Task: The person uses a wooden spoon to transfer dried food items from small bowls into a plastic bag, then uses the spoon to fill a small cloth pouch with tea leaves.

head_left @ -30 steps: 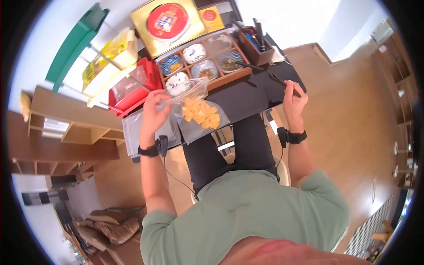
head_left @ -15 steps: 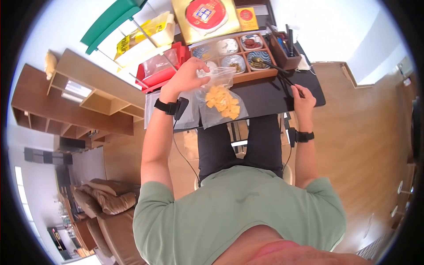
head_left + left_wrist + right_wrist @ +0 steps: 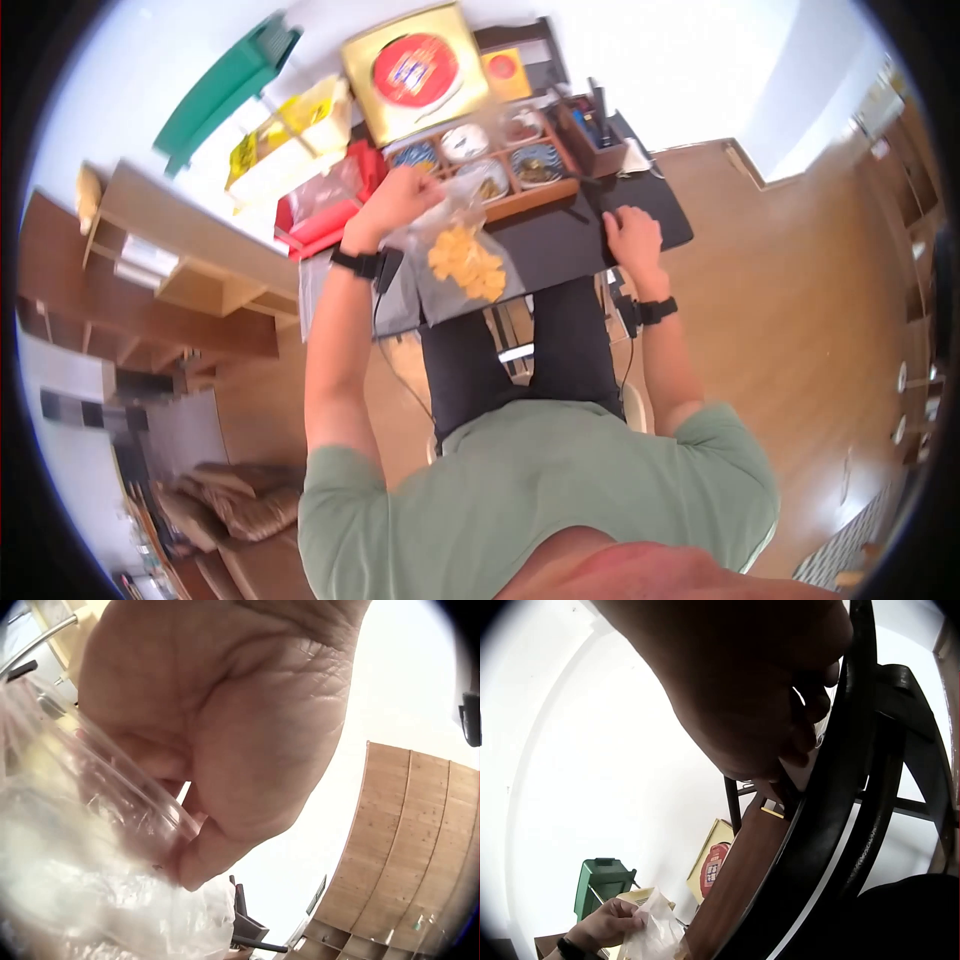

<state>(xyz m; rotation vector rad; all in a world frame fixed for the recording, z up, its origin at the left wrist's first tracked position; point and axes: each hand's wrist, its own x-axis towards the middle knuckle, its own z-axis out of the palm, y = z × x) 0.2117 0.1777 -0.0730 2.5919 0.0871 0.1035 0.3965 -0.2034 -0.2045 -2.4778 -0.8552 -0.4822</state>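
One left hand [image 3: 396,203] pinches the top of a clear bag [image 3: 437,295] of yellow chips [image 3: 466,262] on the near side of the tabletop [image 3: 548,243], before a divided wooden box [image 3: 530,202], while whether the right hand [image 3: 636,240], toward the right end, grips anything I cannot tell.

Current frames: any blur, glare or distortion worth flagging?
Head: fisheye bowing, black corners, white wall washed out, gold box soft, its lettering unreadable; left wrist: plastic bag hazy with shiny highlights, background blown out; right wrist: right hand in deep shadow, nearly silhouetted against brightness.
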